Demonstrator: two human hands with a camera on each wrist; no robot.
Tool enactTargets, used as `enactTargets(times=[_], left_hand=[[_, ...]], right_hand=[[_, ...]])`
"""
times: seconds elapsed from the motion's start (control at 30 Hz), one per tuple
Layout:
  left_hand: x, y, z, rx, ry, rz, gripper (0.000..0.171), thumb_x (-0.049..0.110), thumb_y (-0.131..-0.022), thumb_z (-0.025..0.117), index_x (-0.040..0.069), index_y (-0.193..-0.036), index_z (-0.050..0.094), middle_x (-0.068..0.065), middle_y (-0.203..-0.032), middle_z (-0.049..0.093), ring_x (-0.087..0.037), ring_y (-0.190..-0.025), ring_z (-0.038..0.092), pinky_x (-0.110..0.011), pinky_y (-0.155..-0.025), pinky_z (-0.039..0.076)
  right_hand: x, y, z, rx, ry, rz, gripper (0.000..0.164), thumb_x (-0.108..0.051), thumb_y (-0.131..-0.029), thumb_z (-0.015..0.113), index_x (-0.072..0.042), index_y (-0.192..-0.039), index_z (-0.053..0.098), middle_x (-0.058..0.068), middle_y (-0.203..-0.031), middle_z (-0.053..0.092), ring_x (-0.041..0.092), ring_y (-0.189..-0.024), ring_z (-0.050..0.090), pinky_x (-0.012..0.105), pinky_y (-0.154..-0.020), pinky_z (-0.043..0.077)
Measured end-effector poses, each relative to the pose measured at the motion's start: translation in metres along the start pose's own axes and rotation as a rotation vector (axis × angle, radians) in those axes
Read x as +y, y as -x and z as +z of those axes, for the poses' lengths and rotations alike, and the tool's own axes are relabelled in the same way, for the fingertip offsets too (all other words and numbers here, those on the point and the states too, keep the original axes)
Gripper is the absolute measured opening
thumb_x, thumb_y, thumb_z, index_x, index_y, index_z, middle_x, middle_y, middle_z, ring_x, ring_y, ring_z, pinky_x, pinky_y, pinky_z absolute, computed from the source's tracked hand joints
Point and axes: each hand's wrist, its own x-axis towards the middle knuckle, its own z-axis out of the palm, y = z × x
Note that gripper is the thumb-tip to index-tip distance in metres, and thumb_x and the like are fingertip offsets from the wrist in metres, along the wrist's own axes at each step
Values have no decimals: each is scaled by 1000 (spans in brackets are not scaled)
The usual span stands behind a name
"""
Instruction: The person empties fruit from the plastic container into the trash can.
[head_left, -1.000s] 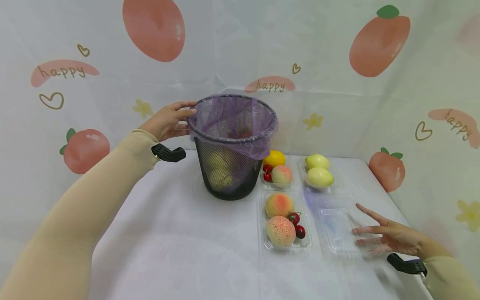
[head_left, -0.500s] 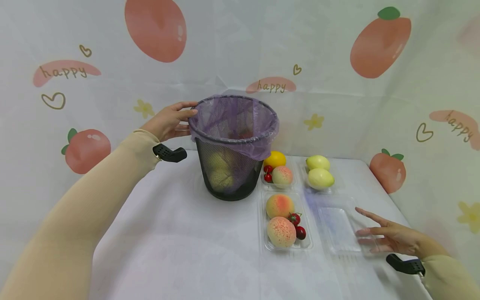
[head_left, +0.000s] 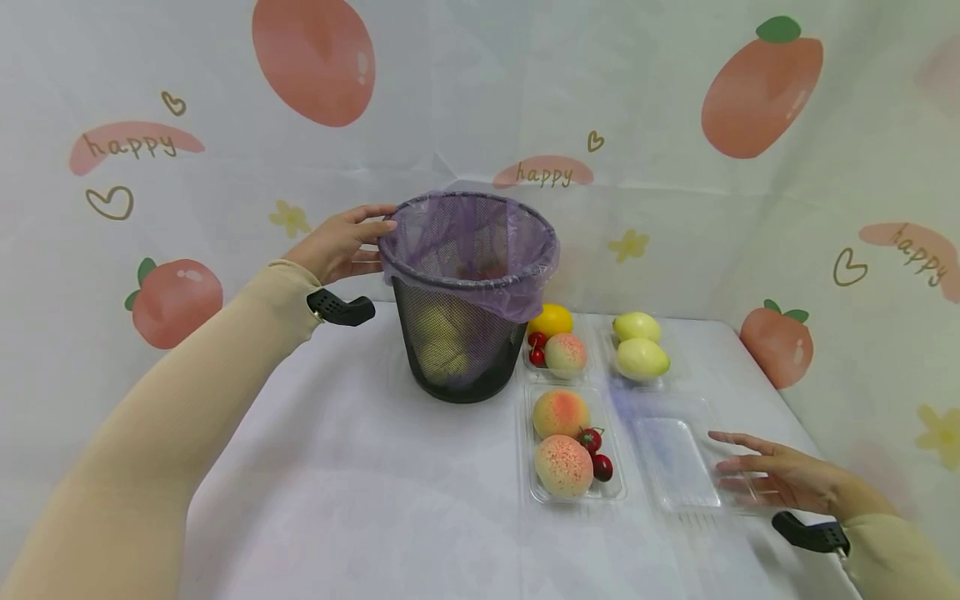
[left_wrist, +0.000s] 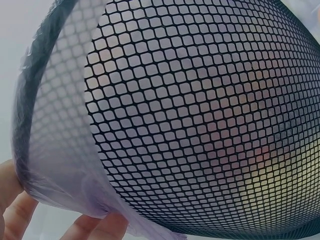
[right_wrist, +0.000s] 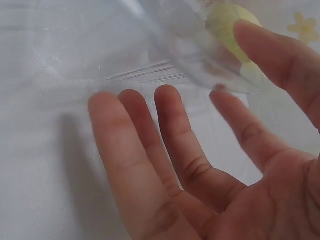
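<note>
My left hand (head_left: 337,246) grips the rim of a black wire-mesh wastebasket (head_left: 420,333) lined with a purple plastic bag (head_left: 517,292). The basket stands upright; yellowish and reddish shapes show dimly through its mesh (left_wrist: 190,110). At the right, my right hand (head_left: 798,479) is spread with fairly straight fingers against the side of a clear plastic clamshell container (head_left: 678,462). In the right wrist view, a tilted clear panel (right_wrist: 170,45) lies just past the fingertips (right_wrist: 167,95); whether they all touch it I cannot tell.
Left of the container, a clear tray (head_left: 540,492) holds two peaches (head_left: 564,467) and red cherries (head_left: 602,467). Behind it, another tray bears an orange fruit (head_left: 551,320), a peach (head_left: 566,353) and cherries (head_left: 537,356). Two lemons (head_left: 642,359) sit behind the container. A printed cloth backdrop (head_left: 450,100) closes the far side.
My right hand's topmost finger has come down slightly, and the clear container's edge beside it has shifted a little. My left hand and the wastebasket stay put.
</note>
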Motion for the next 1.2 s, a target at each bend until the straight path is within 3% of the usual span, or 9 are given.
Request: enactTargets(times=[0.23,0.37,0.53,0.67,0.8,0.93,1.03,1.2], left_hand=[[-1,0,1,-3,-2,6,56,33,-98,56,32,-150,34,-9,-137,42,-18,-108,59,-23,-79,54],[-1,0,0,-4,-6,6,56,33,-99,55,32,-150,34,-9,-138,42,-20,-111,58,-23,-80,54],[-1,0,-1,-5,-4,8,57,34,-98,56,32,-150,34,-8,-135,43,-25,-120,53,-23,-80,53],[-2,0,-2,-5,0,12,57,35,-98,56,32,-150,34,-7,-133,44,-23,-117,55,-23,-79,54],[-2,1,-2,-5,-3,13,58,35,-98,56,31,-151,33,-8,-134,43,-19,-109,58,-23,-79,54],[-3,1,-2,-6,-12,14,58,35,-98,56,32,-151,32,-8,-135,42,-18,-108,58,-22,-80,54],[-2,1,-1,-10,-6,15,58,35,-98,55,32,-151,32,-8,-136,42,-20,-113,56,-22,-80,53],[-2,0,0,-13,3,12,58,34,-98,56,31,-151,33,-7,-132,43,-23,-118,53,-23,-81,53]], right_hand=[[1,2,-2,92,71,13,42,-19,-108,27,-42,-127,58,-5,-122,60,13,-113,60,33,-96,51],[-4,7,-6,90,81,-28,44,-21,-109,24,-41,-126,59,-11,-122,59,9,-113,60,29,-96,51],[-19,13,-8,55,40,-180,49,-11,-108,21,-33,-129,59,-9,-123,61,11,-117,61,29,-98,50],[-38,13,-2,23,13,-350,52,-4,-107,16,-24,-135,55,-5,-128,61,16,-119,60,33,-99,49],[-58,3,15,-1,13,-502,51,-1,-106,14,-16,-139,49,1,-130,60,19,-120,60,35,-98,50],[-72,-17,42,30,29,-587,45,0,-106,19,-13,-139,46,4,-128,61,22,-118,61,36,-97,51],[-76,-35,62,91,63,-577,42,0,-106,25,-16,-137,47,3,-125,62,21,-116,63,35,-96,52],[-76,-61,88,231,208,-458,34,-6,-105,36,-19,-136,43,-5,-124,61,16,-116,62,33,-93,53]])
